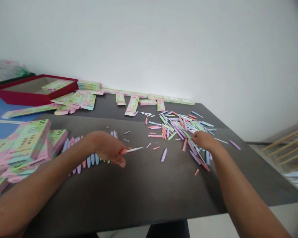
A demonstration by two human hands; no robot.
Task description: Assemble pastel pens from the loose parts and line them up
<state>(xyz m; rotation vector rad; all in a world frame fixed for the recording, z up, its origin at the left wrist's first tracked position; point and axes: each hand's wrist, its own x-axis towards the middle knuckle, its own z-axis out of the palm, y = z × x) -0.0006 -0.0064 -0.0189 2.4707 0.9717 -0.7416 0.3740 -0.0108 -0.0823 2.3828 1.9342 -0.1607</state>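
My left hand is closed around a coral pen part, mostly hidden in the fingers. A thin white pen refill sticks out of it to the right, tip over the dark table. My right hand is at the near right side of a loose pile of pastel pen parts. Its fingers are bent together among the barrels and refills, and what they pinch is hidden. Behind and below my left hand lies a row of pastel pens, side by side. A lone purple pen barrel lies between the hands.
Stacked pink-and-green pen boxes stand at the left. Flattened cartons lie near a red box lid holding another carton. More cartons line the back by the wall. Small caps and a purple piece are scattered on the table.
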